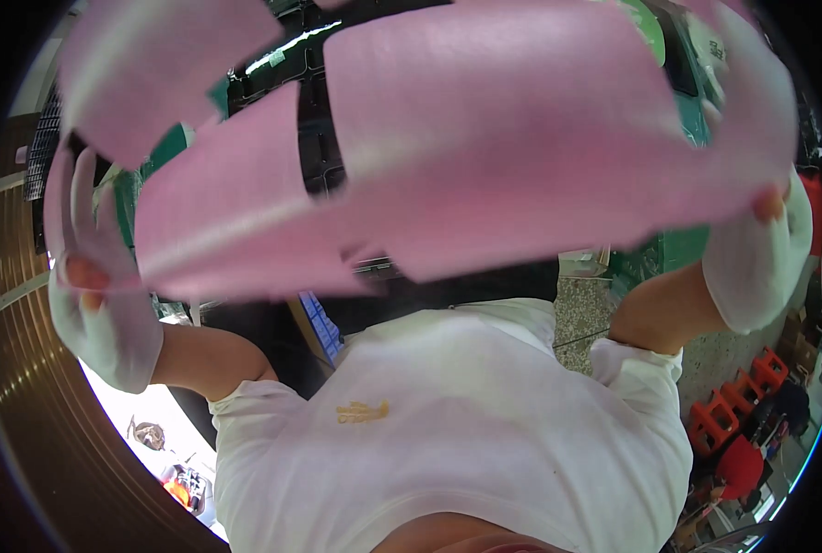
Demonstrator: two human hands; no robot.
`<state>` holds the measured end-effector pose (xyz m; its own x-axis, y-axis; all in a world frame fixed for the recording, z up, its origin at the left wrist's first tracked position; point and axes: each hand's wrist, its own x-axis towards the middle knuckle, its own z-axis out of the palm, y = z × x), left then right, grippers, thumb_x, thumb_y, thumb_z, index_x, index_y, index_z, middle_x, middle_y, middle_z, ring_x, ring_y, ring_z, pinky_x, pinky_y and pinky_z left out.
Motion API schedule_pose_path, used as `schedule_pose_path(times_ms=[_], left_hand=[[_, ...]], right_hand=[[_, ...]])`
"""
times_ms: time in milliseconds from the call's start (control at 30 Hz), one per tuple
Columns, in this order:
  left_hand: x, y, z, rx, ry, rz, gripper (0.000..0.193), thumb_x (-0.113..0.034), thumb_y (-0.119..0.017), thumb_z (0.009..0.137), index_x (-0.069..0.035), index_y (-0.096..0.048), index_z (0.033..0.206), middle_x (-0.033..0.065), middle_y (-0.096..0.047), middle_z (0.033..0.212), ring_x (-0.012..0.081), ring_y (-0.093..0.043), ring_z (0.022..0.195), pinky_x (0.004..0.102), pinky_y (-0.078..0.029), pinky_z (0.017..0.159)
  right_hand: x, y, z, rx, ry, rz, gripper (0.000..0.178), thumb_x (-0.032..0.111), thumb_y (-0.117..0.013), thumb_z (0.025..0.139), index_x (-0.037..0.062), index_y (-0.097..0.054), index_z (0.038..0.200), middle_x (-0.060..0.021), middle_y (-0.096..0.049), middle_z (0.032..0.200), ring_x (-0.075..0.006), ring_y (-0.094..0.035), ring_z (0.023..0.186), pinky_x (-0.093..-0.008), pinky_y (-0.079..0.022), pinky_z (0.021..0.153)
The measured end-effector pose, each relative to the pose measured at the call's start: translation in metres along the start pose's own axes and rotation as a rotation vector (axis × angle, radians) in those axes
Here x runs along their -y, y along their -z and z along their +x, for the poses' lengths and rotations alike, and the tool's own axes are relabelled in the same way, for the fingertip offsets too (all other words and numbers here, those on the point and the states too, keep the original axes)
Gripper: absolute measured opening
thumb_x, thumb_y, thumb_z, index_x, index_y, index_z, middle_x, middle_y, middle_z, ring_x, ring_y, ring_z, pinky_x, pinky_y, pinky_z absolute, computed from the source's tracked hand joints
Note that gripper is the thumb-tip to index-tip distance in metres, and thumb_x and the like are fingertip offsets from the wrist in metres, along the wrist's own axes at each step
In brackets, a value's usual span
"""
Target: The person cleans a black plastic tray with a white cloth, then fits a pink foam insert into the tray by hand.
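Note:
A large pink sheet [512, 138] with cut slots and flaps, like a flat box blank, spans the upper part of the head view. It is raised in front of my chest and blurred by motion. My left hand [102, 286], in a white glove with bare fingertips showing, grips its left edge. At the right edge my right hand [763, 244], gloved the same way, is closed on the sheet. Some of the right fingers are hidden behind the pink material.
Behind the sheet are black panels [319, 152] and green surfaces [683, 258], partly covered. A brown ribbed metal wall or shutter [23, 323] rises on the left. Orange-red stools [713, 419] stand on the floor at the lower right.

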<state>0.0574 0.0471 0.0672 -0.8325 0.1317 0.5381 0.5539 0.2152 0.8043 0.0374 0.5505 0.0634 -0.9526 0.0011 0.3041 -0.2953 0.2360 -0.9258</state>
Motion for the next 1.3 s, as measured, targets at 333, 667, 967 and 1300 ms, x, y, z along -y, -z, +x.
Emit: schedule_pose_path(times_ms=[333, 667, 967, 1300], left_hand=[[0.055, -0.026, 0.011, -0.175, 0.479, 0.505, 0.031, -0.023, -0.069, 0.093, 0.006, -0.072, 0.103, 0.0128, -0.066, 0.115, 0.0194, -0.061, 0.108, 0.0276, -0.046, 0.086], [0.149, -0.06, 0.011, -0.086, 0.499, 0.497, 0.022, -0.016, -0.078, 0.085, 0.005, -0.071, 0.088, 0.0109, -0.063, 0.123, 0.017, -0.058, 0.114, 0.0295, -0.045, 0.095], [0.142, -0.06, 0.001, -0.025, 0.45, 0.363, 0.019, -0.012, -0.078, 0.082, 0.006, -0.069, 0.084, 0.0175, -0.041, 0.157, 0.0271, -0.047, 0.137, 0.0351, -0.036, 0.112], [0.162, -0.054, 0.002, -0.106, 0.523, 0.356, 0.019, -0.011, -0.074, 0.089, 0.008, -0.07, 0.092, 0.0156, -0.041, 0.158, 0.0244, -0.042, 0.142, 0.0335, -0.033, 0.114]], right_hand=[[-0.023, -0.057, 0.0, -0.221, 0.005, -0.299, 0.018, 0.015, -0.076, 0.085, -0.0021, -0.078, 0.088, -0.0167, -0.063, 0.133, -0.0243, -0.061, 0.12, -0.0346, -0.05, 0.095], [-0.137, -0.087, 0.021, -0.087, 0.032, -0.44, 0.019, 0.018, -0.08, 0.081, -0.0006, -0.076, 0.081, -0.0197, -0.053, 0.146, -0.0321, -0.055, 0.131, -0.0374, -0.043, 0.108], [-0.146, -0.092, 0.021, -0.082, 0.042, -0.355, 0.016, 0.014, -0.08, 0.078, 0.0005, -0.074, 0.074, -0.0168, -0.051, 0.149, -0.0303, -0.056, 0.13, -0.0389, -0.043, 0.108], [-0.143, -0.088, 0.021, 0.076, 0.078, -0.4, 0.018, 0.015, -0.08, 0.074, -0.0004, -0.072, 0.071, -0.0117, -0.052, 0.149, -0.0275, -0.055, 0.131, -0.0443, -0.037, 0.114]])
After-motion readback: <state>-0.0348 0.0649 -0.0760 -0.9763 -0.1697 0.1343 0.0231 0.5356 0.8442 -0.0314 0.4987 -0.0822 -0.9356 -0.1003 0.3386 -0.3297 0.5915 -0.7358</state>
